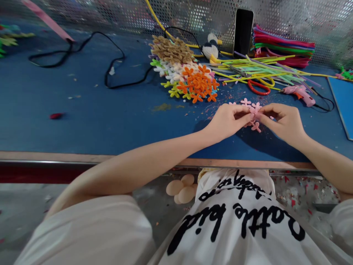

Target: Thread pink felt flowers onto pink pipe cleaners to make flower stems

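Observation:
Between my two hands is a pink pipe-cleaner flower, pinched by the fingertips of both. My left hand grips it from the left, thumb and forefinger together. From the right, my right hand closes on it the same way. More small pink flowers lie on the table under and around the fingers, partly hidden by them. Just beyond my left hand rests a pile of orange flowers, with white, yellow-green and brown flowers heaped behind.
Red-handled scissors and a pink glue gun lie beyond my right hand. Loose pipe cleaners, bundled ones and a phone stand near the mesh wall. A black cord crosses the blue table. A blue board is at the right.

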Action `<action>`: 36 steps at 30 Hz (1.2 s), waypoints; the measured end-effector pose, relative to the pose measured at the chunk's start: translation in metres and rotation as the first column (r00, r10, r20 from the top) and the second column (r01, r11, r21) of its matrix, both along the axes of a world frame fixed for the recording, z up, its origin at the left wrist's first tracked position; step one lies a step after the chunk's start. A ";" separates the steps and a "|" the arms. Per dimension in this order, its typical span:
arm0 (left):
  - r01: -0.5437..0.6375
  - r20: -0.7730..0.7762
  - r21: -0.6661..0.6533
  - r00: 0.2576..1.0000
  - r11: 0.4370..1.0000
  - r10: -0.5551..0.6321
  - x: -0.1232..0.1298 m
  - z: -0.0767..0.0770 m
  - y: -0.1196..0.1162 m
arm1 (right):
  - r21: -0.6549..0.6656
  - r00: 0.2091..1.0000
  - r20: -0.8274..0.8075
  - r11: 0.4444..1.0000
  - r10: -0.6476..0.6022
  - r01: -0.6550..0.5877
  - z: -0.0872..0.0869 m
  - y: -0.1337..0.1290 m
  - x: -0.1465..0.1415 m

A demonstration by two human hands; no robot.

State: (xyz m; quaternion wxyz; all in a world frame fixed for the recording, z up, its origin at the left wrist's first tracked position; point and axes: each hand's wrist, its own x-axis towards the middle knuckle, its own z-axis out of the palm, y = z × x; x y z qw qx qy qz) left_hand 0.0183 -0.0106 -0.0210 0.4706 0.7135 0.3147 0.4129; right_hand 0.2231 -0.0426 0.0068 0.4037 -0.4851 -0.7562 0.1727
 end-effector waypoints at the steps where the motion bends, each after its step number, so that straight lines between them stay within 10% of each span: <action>1: -0.006 0.006 0.010 1.000 1.000 0.006 0.000 0.000 0.000 | 0.021 1.000 0.019 1.000 -0.003 0.002 0.000 0.000 0.000; 14: -0.079 -0.132 0.254 0.985 0.964 0.115 -0.003 0.007 -0.003 | -0.098 0.998 -0.055 0.994 0.042 -0.048 0.007 -0.003 -0.002; 21: 0.056 0.108 -0.135 0.993 0.989 -0.042 0.000 0.003 0.000 | -0.219 0.978 -0.206 0.975 -0.018 -0.029 0.000 0.002 0.002; 36: 0.078 0.185 -0.204 0.982 0.976 -0.040 0.001 0.000 0.002 | -0.200 0.993 -0.094 0.976 0.066 -0.084 0.004 0.002 0.001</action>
